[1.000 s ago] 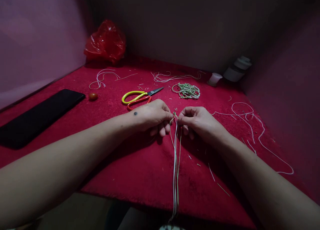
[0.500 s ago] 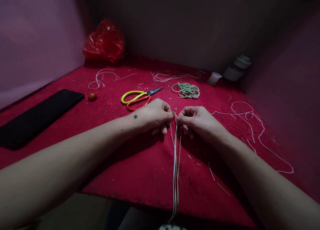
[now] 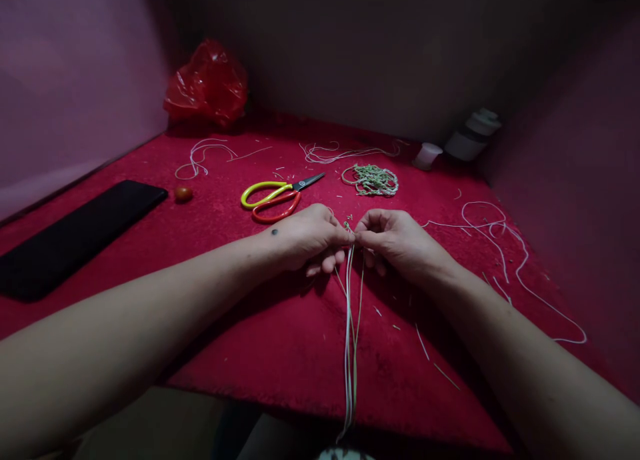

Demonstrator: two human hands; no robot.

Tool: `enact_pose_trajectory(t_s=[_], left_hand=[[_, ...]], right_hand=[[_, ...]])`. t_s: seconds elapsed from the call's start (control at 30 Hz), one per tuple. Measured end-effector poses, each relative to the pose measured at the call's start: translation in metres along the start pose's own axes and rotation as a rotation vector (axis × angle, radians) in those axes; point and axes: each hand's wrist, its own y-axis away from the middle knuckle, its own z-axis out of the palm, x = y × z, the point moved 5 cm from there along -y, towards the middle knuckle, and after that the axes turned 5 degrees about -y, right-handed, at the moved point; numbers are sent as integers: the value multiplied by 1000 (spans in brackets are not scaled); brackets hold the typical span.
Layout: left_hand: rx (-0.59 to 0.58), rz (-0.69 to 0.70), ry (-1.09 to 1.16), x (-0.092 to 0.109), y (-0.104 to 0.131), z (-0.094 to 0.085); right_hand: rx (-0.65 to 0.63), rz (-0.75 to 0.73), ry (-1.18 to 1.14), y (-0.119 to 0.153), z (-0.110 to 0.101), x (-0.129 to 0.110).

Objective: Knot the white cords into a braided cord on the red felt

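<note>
White and green cords (image 3: 349, 333) run from a small knotted end between my hands down over the table's front edge. My left hand (image 3: 320, 240) pinches cord just below that knot, thumb and forefinger pressed together. Close on the other side, my right hand (image 3: 387, 240) is closed in a pinch on a cord too, its fingertips almost touching the left ones. Which strand each hand grips is partly hidden by the fingers. Beyond the left hand lie scissors (image 3: 285, 197) with one yellow and one red handle. A bundle of braided green and white cord (image 3: 373, 180) rests beyond the right hand.
A black phone-like slab (image 3: 80, 237) and a small red-orange fruit (image 3: 183, 194) lie at left. Behind them sits a red plastic bag (image 3: 207, 87). A small white spool or cup (image 3: 428, 156) and a white bottle (image 3: 473, 135) stand at back right. Loose white cord (image 3: 523, 247) curls at right.
My left hand has moved slightly right, and its fingertips now cover the cords below the knot, close against my right fingertips. The right hand stays nearly in place.
</note>
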Motion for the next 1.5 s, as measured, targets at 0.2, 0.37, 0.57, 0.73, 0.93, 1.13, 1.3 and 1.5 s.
enact_pose_trajectory(t_s=[0.2, 0.37, 0.57, 0.73, 0.93, 1.13, 1.3, 1.5], left_hand=[[38, 8, -159, 3, 2, 0], [90, -32, -339, 5, 3, -4], [125, -21, -476, 6, 3, -11], [125, -5, -504, 5, 3, -10], [130, -30, -495, 6, 4, -10], [136, -35, -528, 6, 5, -11], [140, -21, -548, 5, 3, -11], [124, -16, -516, 5, 3, -10]], right_hand=[[-8, -4, 4, 2, 0, -1], [45, 4, 15, 2, 1, -3], [84, -25, -71, 1, 1, -2], [92, -41, -223, -1, 1, 5], [25, 58, -414, 1, 3, 5], [-65, 175, -403, 5, 5, 4], [-85, 255, -439, 6, 3, 7], [-104, 261, -403, 4, 3, 6]])
